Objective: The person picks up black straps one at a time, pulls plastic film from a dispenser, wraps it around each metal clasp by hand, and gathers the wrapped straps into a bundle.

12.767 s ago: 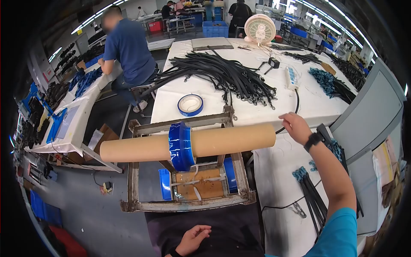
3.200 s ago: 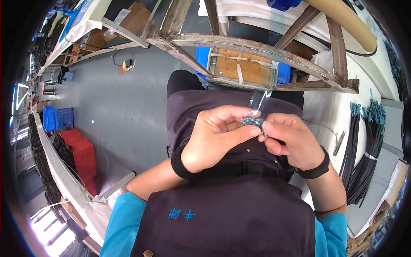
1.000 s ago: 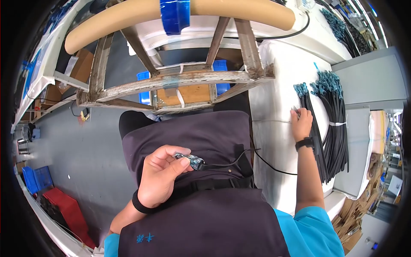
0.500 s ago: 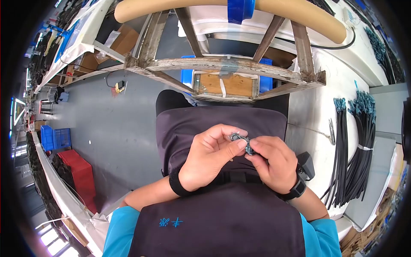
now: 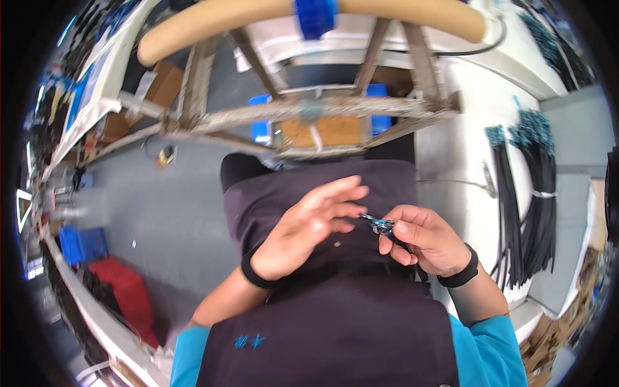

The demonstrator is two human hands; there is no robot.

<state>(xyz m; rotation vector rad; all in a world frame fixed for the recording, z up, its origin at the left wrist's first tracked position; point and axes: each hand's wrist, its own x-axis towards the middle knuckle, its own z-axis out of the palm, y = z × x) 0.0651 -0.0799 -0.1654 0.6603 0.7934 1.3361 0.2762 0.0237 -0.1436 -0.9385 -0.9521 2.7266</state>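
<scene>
My right hand (image 5: pixel 429 242) is closed on a small black strap with a shiny teal-and-clear end (image 5: pixel 380 226), which sticks out between thumb and fingers toward the left. Much of the strap is hidden in the palm. To the left of it, my left hand (image 5: pixel 313 222) is open with its fingers spread, slightly blurred, its fingertips close to the strap's shiny end. Both hands are above the dark apron (image 5: pixel 322 309) over my lap.
On the white table (image 5: pixel 454 193) at my right lie a thin bundle of black straps (image 5: pixel 509 219) and a thicker tied bundle (image 5: pixel 538 213) with teal ends. A wooden frame (image 5: pixel 258 116) with a padded tan roll (image 5: pixel 225 16) stands ahead. Blue (image 5: pixel 80 244) and red (image 5: pixel 129 290) containers are at left.
My left hand has let go of the strap's shiny end and spread its fingers to the left. The right hand has moved slightly right and down, still gripping the strap. The view has shifted.
</scene>
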